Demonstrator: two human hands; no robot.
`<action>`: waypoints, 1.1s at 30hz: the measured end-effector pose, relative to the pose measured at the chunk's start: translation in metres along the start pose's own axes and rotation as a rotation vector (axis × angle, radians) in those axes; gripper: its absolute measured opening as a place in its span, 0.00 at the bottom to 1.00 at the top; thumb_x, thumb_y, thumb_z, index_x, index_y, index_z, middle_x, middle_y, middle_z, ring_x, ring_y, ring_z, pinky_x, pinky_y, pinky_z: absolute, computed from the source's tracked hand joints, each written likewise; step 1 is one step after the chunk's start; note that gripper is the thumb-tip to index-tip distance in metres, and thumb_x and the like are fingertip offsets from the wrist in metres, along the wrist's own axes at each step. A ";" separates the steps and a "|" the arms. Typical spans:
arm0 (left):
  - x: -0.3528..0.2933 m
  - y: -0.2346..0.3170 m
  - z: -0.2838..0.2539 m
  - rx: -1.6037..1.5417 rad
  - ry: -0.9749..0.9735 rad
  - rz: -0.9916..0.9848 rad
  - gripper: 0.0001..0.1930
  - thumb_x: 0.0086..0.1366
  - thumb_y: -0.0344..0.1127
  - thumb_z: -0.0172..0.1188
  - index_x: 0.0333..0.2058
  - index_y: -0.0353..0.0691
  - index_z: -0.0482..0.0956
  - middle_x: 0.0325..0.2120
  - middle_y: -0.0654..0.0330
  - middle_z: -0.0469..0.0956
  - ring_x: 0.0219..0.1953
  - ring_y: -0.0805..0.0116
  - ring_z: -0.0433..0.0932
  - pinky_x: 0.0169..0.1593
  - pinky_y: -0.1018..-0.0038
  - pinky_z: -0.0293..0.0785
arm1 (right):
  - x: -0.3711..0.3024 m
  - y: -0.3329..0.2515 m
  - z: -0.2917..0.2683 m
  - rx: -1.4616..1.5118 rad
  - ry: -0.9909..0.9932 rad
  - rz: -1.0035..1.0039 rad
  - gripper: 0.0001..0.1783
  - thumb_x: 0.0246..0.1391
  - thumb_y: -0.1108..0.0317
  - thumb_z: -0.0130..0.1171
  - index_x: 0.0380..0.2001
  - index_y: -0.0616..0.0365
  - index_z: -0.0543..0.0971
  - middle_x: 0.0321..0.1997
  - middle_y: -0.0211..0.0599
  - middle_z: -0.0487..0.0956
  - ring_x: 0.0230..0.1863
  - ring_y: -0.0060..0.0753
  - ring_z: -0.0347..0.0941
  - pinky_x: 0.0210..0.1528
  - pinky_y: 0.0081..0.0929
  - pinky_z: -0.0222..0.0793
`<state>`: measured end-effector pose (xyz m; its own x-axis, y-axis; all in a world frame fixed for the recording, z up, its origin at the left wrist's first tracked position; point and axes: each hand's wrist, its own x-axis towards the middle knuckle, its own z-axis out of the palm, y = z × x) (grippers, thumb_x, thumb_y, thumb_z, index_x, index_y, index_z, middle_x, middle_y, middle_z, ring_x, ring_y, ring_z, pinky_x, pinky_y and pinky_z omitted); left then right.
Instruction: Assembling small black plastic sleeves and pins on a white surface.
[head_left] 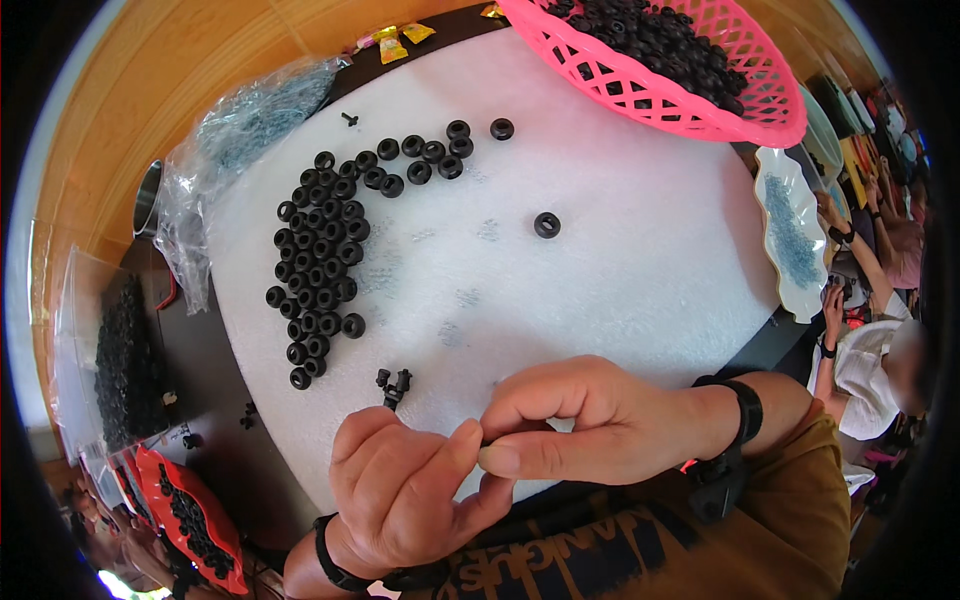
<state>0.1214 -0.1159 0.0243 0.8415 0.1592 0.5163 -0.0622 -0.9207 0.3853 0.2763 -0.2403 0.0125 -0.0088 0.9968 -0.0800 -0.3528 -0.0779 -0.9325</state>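
My left hand (415, 485) and my right hand (595, 425) meet at the near edge of the white foam sheet (640, 270). Thumb and forefinger of each are closed in a pinch, tip to tip. A sliver of something dark shows between the fingertips, mostly hidden. Just beyond my left knuckles are small black plastic fittings (396, 385); whether the curled fingers hold them or they lie on the sheet, I cannot tell. Farther left spreads a cluster of black rings (320, 235) with holes through them. One black ring (547, 225) lies alone near the middle.
A pink basket (690, 118) of black parts stands far right, near a white scalloped dish (800, 295) of small clear bluish pieces. Clear plastic bags (240, 130) lie far left. A red tray (225, 540) holds black parts at lower left. Other people (870, 370) sit at right.
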 end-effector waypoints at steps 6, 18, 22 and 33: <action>0.000 0.001 0.002 -0.059 -0.007 -0.053 0.20 0.40 0.32 0.71 0.35 0.37 0.76 0.22 0.64 0.69 0.22 0.68 0.67 0.28 0.71 0.67 | 0.000 -0.002 -0.001 0.213 -0.027 0.090 0.12 0.63 0.64 0.50 0.35 0.64 0.75 0.27 0.22 0.72 0.31 0.09 0.61 0.32 0.13 0.59; 0.007 0.000 -0.007 0.147 -0.262 0.005 0.26 0.49 0.57 0.66 0.28 0.38 0.72 0.19 0.60 0.69 0.20 0.62 0.67 0.28 0.66 0.65 | 0.003 0.000 -0.001 0.322 -0.061 0.283 0.13 0.64 0.62 0.49 0.33 0.62 0.75 0.26 0.18 0.68 0.29 0.09 0.59 0.32 0.12 0.58; 0.003 0.000 -0.008 0.167 -0.295 -0.016 0.26 0.49 0.59 0.64 0.23 0.39 0.71 0.18 0.60 0.68 0.20 0.60 0.68 0.29 0.66 0.66 | 0.004 -0.002 0.002 0.344 -0.061 0.268 0.14 0.64 0.60 0.49 0.31 0.60 0.75 0.25 0.17 0.67 0.28 0.08 0.57 0.29 0.12 0.55; -0.003 -0.003 -0.006 0.172 -0.220 -0.021 0.28 0.53 0.62 0.60 0.25 0.38 0.70 0.21 0.60 0.67 0.22 0.60 0.68 0.31 0.64 0.68 | 0.001 -0.013 -0.005 0.271 -0.156 0.355 0.19 0.65 0.56 0.46 0.37 0.62 0.76 0.32 0.23 0.75 0.31 0.10 0.62 0.34 0.14 0.62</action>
<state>0.1162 -0.1120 0.0263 0.9390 0.1155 0.3240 0.0333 -0.9680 0.2488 0.2860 -0.2379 0.0225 -0.3066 0.9019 -0.3041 -0.5337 -0.4274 -0.7297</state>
